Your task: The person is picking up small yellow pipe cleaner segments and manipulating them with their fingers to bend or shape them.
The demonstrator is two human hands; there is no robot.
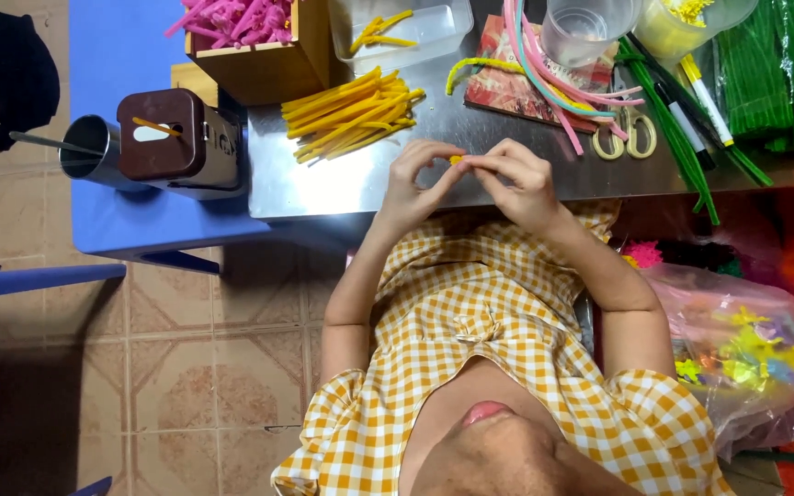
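All positions below are referenced to the yellow piece (457, 160).

1. Well left of the piece I see a metal cup (85, 147) with a rod in it. It touches a brown box (176, 138) that has a slotted top, on a blue surface.
2. Up and left of the piece stands a wooden box (250, 64) that holds pink stems.
3. Just up and left of the piece, a pile of yellow sticks (351, 115) lies on the steel bench (323, 184). A clear tray (434, 32) with a few more sticks sits further up.
4. The left hand (406, 188) meets the piece from its left. The grip is a closed pinch, with thumb and fingertips on the piece.
5. The piece is small and held just above the near edge of the bench, between both hands.
6. The right hand (518, 184) meets the piece from its right. The grip is also pinched shut on the piece, with the other fingers curled.
7. Up and right of the piece are a clear cup (585, 28), scissors (627, 138) and long green stems (682, 138).
8. Down and right of the piece, off the bench, lies a plastic bag (746, 349) of coloured shapes.
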